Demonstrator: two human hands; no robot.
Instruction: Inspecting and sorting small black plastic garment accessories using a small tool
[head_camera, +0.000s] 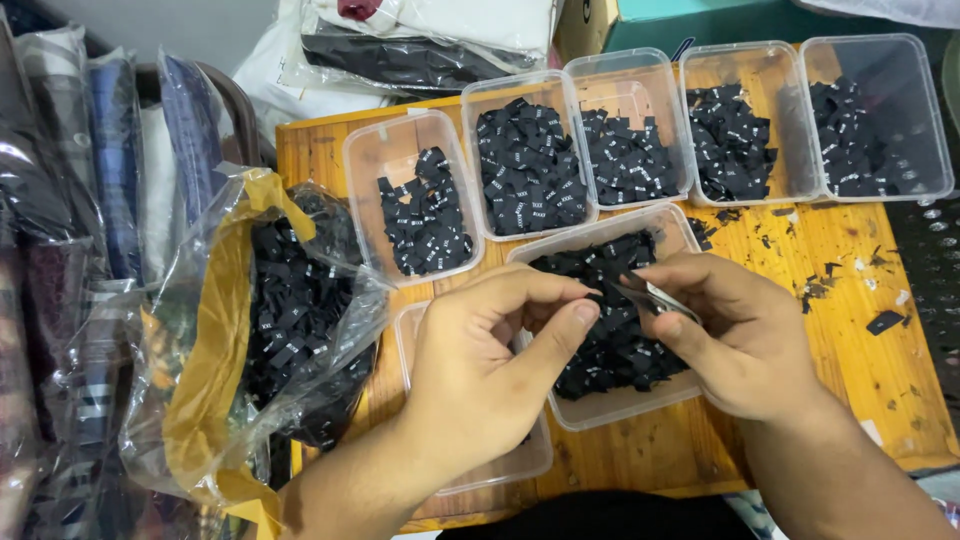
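Note:
My left hand (490, 360) and my right hand (730, 335) meet over a clear plastic tub (610, 405) filled with small black fabric labels (620, 345). My right hand pinches a small metal tool, likely tweezers or snips (655, 296), with its tip near my left thumb and forefinger. My left fingers are pinched together on a small black label at that spot. A second, nearly hidden clear tub (500, 465) lies under my left hand.
Several clear tubs of black labels line the back of the wooden table (870, 360), among them one at back left (415, 200) and one at far right (880, 115). A clear plastic bag of labels (290, 320) stands at left. Black scraps (885, 322) lie at right.

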